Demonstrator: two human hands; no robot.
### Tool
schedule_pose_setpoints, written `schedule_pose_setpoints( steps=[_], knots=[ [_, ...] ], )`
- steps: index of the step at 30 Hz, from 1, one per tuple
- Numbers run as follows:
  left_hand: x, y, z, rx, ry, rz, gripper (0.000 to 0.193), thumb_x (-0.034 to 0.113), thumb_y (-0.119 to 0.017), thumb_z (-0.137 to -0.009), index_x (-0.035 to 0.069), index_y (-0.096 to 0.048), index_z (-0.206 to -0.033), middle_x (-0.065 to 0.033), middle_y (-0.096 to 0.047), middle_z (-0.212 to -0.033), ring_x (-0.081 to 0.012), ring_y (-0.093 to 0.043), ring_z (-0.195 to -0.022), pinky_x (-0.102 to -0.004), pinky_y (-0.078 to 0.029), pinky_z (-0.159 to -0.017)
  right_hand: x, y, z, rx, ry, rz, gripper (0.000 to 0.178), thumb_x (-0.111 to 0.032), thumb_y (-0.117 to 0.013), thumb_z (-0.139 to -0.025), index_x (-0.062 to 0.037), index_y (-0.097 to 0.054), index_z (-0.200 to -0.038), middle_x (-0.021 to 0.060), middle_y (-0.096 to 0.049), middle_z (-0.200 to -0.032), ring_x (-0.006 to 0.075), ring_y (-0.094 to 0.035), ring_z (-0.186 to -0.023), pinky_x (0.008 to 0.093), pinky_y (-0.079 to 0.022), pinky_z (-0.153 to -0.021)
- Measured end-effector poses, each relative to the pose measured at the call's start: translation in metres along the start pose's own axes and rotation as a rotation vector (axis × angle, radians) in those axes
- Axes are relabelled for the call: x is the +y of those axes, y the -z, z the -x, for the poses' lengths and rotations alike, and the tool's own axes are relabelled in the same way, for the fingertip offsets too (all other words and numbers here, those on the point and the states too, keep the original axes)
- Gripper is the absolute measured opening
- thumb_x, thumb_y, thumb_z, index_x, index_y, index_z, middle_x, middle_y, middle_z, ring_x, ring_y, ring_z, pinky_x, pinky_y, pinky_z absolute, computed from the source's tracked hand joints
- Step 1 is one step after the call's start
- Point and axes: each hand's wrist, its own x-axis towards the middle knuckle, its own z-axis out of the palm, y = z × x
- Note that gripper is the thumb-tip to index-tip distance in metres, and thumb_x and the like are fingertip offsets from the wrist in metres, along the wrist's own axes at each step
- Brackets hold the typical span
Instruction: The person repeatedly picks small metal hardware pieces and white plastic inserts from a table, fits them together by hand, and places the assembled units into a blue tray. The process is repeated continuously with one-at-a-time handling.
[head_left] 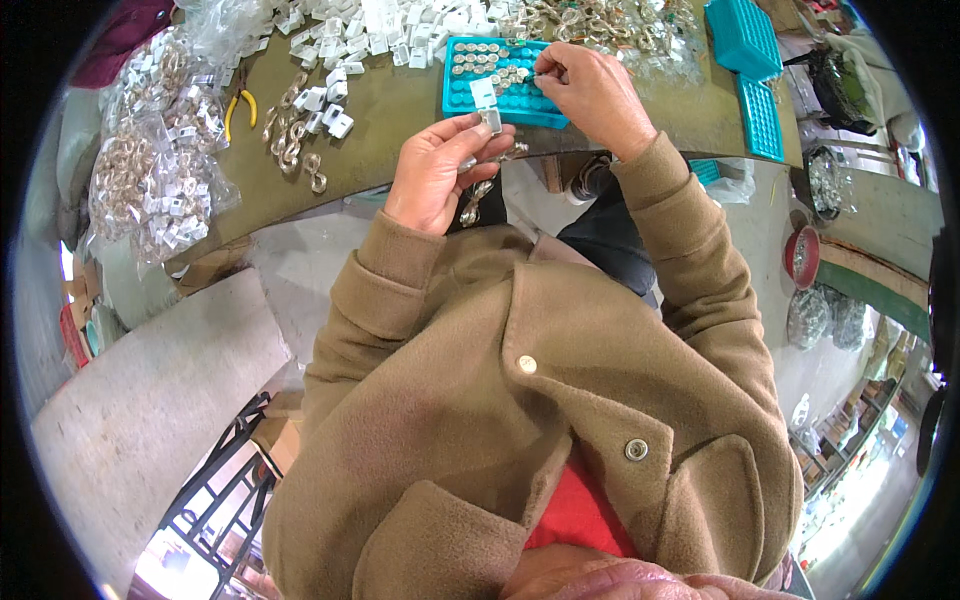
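My left hand (436, 172) is closed on a small white plastic housing (485, 97), pinched between thumb and fingers at the near edge of a teal tray (530, 114). A coiled translucent cable (478, 203) hangs below that hand; whether it joins the housing I cannot make out. Small round silvery parts (478, 56) sit in rows in the tray's far left area. Over the tray's right side, my right hand (598, 98) has its thumb and fingertips pressed together. Anything between them is too small or hidden to name.
White housings (400, 30) are heaped at the back, with coiled cables (640, 25) right of them. Yellow-handled pliers (238, 108), more cables (290, 140) and filled plastic bags (160, 170) lie on the left. Teal trays (745, 45) stand at the right table edge.
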Motion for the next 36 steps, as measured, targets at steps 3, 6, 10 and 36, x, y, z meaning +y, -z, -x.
schedule_pose_setpoints(
  steps=[3,6,10,36],
  knots=[
    [-0.001,-0.002,0.0,0.003,-0.007,-0.016,0.026,0.012,-0.059,-0.097,-0.001,-0.061,-0.119,-0.0117,-0.069,-0.114,-0.0122,-0.068,-0.099,-0.0174,-0.057,-0.068,-0.004,0.002,0.002,0.014,0.058,0.037,0.014,-0.014,-0.064,-0.082,-0.0029,-0.065,-0.092,0.0139,-0.067,-0.081,0.0321,-0.065,-0.075,0.0394,-0.051,-0.068],
    [-0.002,-0.002,0.001,0.012,-0.02,-0.023,0.027,0.014,-0.06,-0.096,0.0,-0.062,-0.12,-0.0103,-0.07,-0.113,-0.0116,-0.068,-0.099,-0.0176,-0.056,-0.07,-0.016,0.007,0.006,0.057,0.014,-0.036,0.013,-0.014,-0.065,-0.081,-0.0032,-0.064,-0.089,0.0138,-0.067,-0.084,0.0334,-0.065,-0.074,0.0419,-0.051,-0.07],
    [-0.002,-0.003,0.004,-0.005,-0.029,-0.025,0.029,0.015,-0.062,-0.096,0.001,-0.062,-0.121,-0.007,-0.07,-0.107,-0.0101,-0.068,-0.095,-0.0181,-0.055,-0.07,-0.041,0.013,0.023,0.035,0.092,-0.243,0.012,-0.011,-0.067,-0.081,-0.004,-0.061,-0.089,0.0116,-0.065,-0.08,0.0301,-0.066,-0.071,0.0375,-0.051,-0.066],
    [-0.014,0.008,0.001,0.118,-0.046,0.006,0.019,0.02,-0.065,-0.095,0.006,-0.066,-0.108,-0.0034,-0.071,-0.097,-0.0051,-0.066,-0.083,-0.0156,-0.051,-0.059,-0.041,-0.015,0.03,0.138,-0.054,-0.407,0.011,-0.01,-0.065,-0.087,-0.0047,-0.073,-0.094,0.0104,-0.068,-0.082,0.0285,-0.066,-0.073,0.0338,-0.054,-0.064]
  ],
)
